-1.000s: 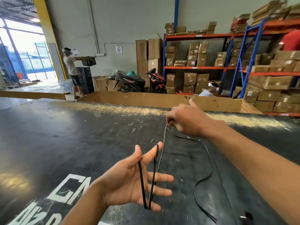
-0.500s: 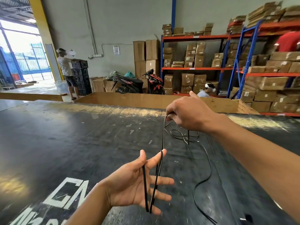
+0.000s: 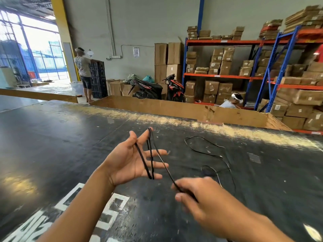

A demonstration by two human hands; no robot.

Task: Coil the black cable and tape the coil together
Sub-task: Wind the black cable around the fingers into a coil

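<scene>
A thin black cable [image 3: 208, 151] lies in loose curves on the dark table [image 3: 52, 140]. My left hand [image 3: 129, 161] is held palm up with its fingers spread, and turns of the cable are wound from the raised forefinger down to the little finger. One strand runs from that forefinger tip down to my right hand [image 3: 197, 196], which pinches it low and near me. The rest of the cable trails off to the right behind my right hand. No tape shows in the view.
White painted letters [image 3: 97, 206] mark the table near me. A plywood-walled bin [image 3: 183, 109] borders the table's far edge. Beyond stand shelving with cardboard boxes [image 3: 225, 67], two parked scooters [image 3: 157, 88], a person by black crates [image 3: 83, 72] and a person sitting low [image 3: 232, 102].
My right hand has swung from high beyond the left hand down to near me, drawing the strand over the left forefinger. The loose cable lies farther right on the table.
</scene>
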